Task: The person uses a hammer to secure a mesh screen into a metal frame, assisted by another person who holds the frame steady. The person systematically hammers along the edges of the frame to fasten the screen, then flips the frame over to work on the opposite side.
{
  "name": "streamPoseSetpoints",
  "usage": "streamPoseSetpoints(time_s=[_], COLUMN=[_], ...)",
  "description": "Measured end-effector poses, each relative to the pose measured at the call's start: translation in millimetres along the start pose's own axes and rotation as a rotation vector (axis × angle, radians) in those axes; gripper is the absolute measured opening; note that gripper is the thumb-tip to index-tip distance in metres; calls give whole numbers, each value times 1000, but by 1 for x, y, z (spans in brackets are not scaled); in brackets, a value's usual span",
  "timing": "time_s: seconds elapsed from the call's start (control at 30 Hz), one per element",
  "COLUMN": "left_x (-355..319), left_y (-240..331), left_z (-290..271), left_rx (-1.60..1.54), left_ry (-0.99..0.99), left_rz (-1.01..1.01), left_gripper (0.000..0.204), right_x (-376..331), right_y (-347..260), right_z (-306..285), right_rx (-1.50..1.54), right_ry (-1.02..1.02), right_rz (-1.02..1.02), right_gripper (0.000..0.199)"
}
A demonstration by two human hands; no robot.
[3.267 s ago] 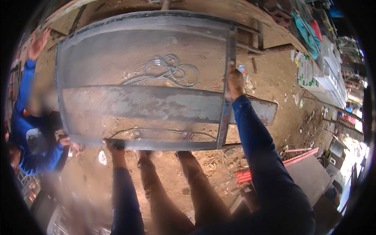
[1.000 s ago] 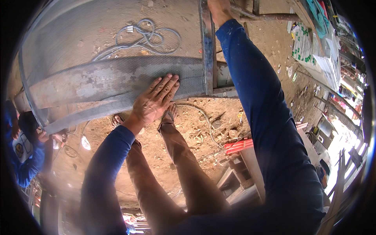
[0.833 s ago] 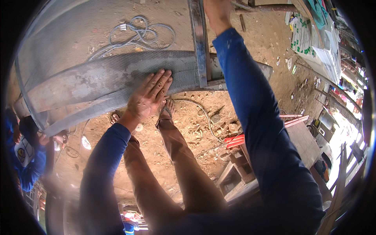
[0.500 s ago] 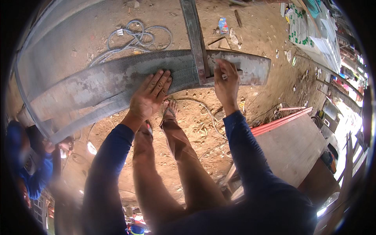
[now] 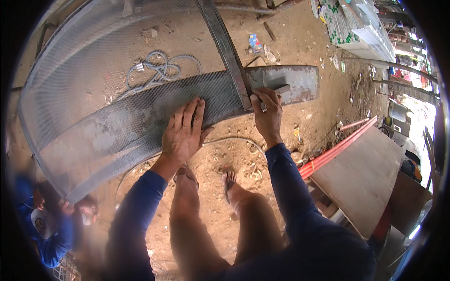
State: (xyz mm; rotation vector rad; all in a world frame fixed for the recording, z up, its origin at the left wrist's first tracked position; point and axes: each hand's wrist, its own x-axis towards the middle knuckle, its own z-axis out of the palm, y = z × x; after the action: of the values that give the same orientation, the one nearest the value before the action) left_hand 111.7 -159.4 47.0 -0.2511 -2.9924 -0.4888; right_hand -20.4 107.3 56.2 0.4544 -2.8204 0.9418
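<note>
My left hand [image 5: 183, 133] lies flat with fingers stretched on a grey wire mesh sheet [image 5: 154, 105], near the sheet's closer edge. Beneath the mesh is a long, curved grey board [image 5: 302, 84] with worn, blotchy paint, and its right end is uncovered. A dark metal bar [image 5: 224, 44] runs from the far side down to the mesh's right edge. At the bar's near end my right hand [image 5: 269, 117] is closed, with its thumb against the bar and its fingers curled over a short metal piece [image 5: 282, 89] beside it. The fingers partly hide that piece.
A coiled blue-grey hose [image 5: 161, 68] shows through the mesh. On the right, red pipes [image 5: 335, 147] lie along a flat panel [image 5: 361, 173]. Another person [image 5: 49, 225] is at the lower left, with a hand by the mesh corner. A cable [image 5: 229, 139] lies on the dirt ground.
My right hand has come left and down onto the bar's near end. My left hand still lies on the mesh. My feet now stand farther apart, and the view has shifted.
</note>
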Motion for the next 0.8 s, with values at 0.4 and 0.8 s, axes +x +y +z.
streamPoseSetpoints(time_s=[0.4,0.8], left_x=[15,35], left_y=[44,85], left_z=[-13,26], left_rx=[45,147], left_ry=[52,231], left_rz=[-5,-14], left_gripper=[94,90], right_x=[-18,-28], right_y=[19,36], right_z=[18,6], right_rx=[129,102], right_ry=[243,213], right_rz=[-144,-278], right_gripper=[17,16])
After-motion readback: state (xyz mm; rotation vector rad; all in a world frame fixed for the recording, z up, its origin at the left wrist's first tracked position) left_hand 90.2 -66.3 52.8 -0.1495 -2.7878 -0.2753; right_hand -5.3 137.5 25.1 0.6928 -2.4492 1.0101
